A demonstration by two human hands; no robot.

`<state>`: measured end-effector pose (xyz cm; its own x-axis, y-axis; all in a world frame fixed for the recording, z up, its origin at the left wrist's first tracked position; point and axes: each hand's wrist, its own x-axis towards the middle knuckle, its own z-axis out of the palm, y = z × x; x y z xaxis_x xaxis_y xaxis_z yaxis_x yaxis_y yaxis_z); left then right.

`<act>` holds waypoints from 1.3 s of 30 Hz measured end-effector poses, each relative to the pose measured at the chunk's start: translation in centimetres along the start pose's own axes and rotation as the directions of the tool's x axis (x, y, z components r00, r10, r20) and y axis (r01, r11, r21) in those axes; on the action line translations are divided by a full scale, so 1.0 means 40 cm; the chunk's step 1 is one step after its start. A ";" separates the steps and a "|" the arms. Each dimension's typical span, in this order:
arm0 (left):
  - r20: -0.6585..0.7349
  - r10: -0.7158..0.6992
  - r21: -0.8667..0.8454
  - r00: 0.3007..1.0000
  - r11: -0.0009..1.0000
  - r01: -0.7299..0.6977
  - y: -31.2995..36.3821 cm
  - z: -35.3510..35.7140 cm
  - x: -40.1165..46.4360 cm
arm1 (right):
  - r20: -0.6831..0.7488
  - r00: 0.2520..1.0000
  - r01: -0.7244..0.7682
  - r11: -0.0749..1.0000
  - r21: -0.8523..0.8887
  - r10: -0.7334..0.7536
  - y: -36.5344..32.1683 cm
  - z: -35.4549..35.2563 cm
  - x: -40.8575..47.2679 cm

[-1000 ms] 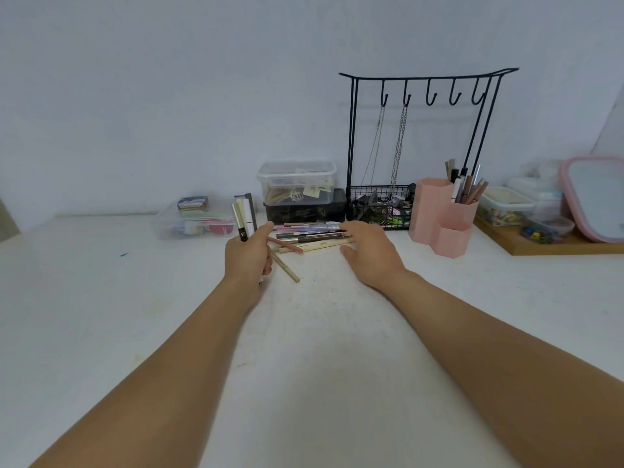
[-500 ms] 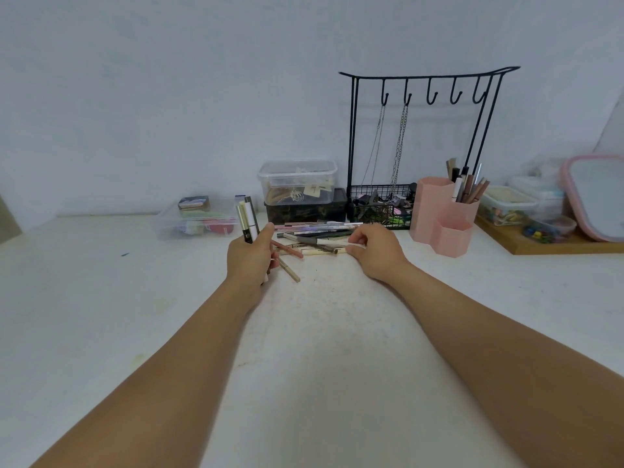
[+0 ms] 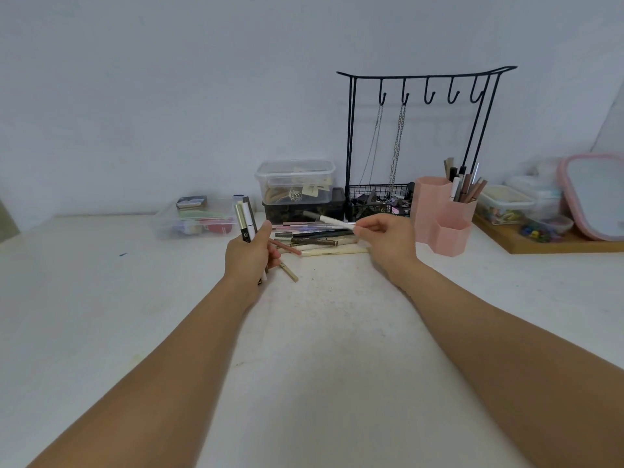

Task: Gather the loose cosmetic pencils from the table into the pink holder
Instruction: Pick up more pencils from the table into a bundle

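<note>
Gripping a bundle of about three upright pencils [image 3: 245, 220], the left hand [image 3: 251, 256] has its fingers curled round them, just left of the loose pile [image 3: 315, 238]. Roughly eight pencils lie in that pile on the white table [image 3: 320, 332], with one more stray pencil [image 3: 288, 270] just under the left hand. Pinched between thumb and fingertips, one white pencil [image 3: 332, 220] is held level above the pile by the right hand [image 3: 388, 241]. Right of the pile stands the pink holder [image 3: 442, 217], three hexagonal cups joined, one of them holding about seven pencils. Behind the pile stands a black rack [image 3: 422, 96] with five hooks and two chains. No writing is legible.
</note>
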<state>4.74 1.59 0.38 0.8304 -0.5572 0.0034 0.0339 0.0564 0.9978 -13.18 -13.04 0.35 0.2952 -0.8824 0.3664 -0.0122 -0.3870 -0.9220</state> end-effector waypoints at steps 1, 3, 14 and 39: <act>0.021 0.007 -0.014 1.000 1.000 -0.007 0.000 -0.001 -0.003 | -0.018 0.999 -0.028 0.996 0.086 0.030 -0.008 0.003 -0.002; 0.054 0.027 -0.054 0.998 0.998 -0.024 0.005 -0.003 -0.011 | 0.031 0.994 -0.107 0.960 0.260 0.103 -0.026 0.014 -0.013; 0.232 0.160 -0.198 0.959 0.973 -0.115 0.027 0.021 -0.069 | 0.513 0.853 -0.360 0.823 0.439 0.099 -0.074 0.116 -0.128; 0.080 0.077 -0.068 0.994 0.995 -0.071 0.006 0.001 -0.023 | 0.330 0.943 0.257 0.739 -0.623 -0.049 0.001 0.005 -0.026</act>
<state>3.96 2.10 0.61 0.7833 -0.6158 0.0853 0.0122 0.1524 0.9882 -13.31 -12.08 -0.08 0.5940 -0.7245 0.3497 -0.5288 -0.6792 -0.5090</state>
